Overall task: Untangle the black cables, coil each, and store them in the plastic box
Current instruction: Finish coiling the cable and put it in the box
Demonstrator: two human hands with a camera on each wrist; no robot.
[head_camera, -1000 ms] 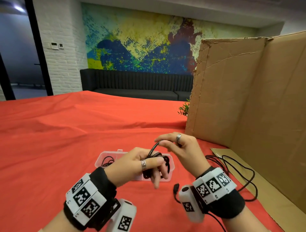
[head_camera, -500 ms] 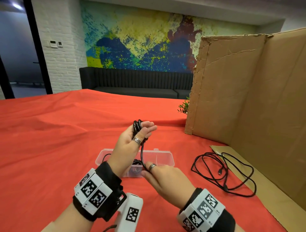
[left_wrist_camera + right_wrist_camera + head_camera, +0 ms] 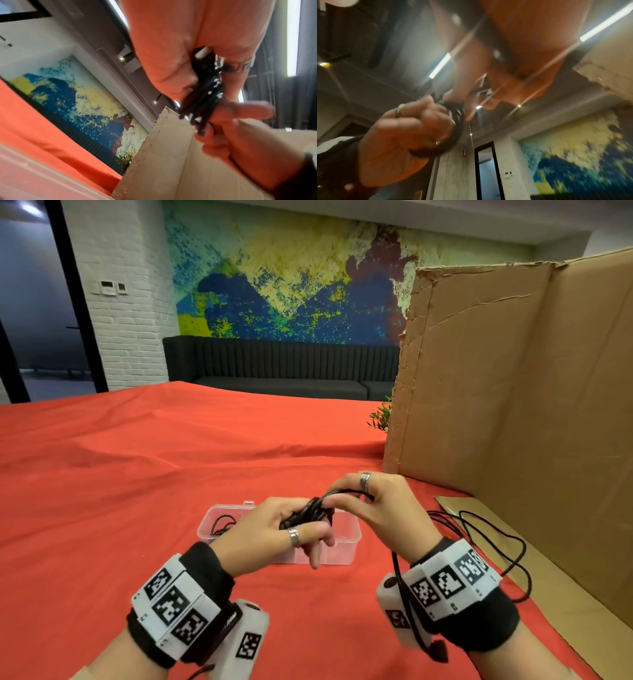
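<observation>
My left hand [image 3: 291, 525] grips a black cable coil [image 3: 305, 513] of several loops, held above the clear plastic box [image 3: 346, 537]. The same coil [image 3: 204, 92] crosses the left palm in the left wrist view. My right hand [image 3: 373, 505] pinches the cable's free strand [image 3: 346, 492] just right of the coil and lays it over the loops. The tail of that cable [image 3: 402, 594] hangs past my right wrist, ending in a plug [image 3: 438, 650]. Another black cable [image 3: 222, 523] lies inside the box's left end. In the blurred right wrist view the coil [image 3: 455, 129] wraps the left hand.
A loose black cable [image 3: 493, 546] lies on the red cloth [image 3: 102, 508] to the right of the box, by a flat cardboard sheet [image 3: 548, 594]. A tall cardboard wall [image 3: 513, 388] stands along the right. A small green plant [image 3: 382, 416] peeks out behind it.
My left hand has come down with the coil from chest height to just above the box. My right hand has risen from near the table to the coil, carrying the strand over it.
</observation>
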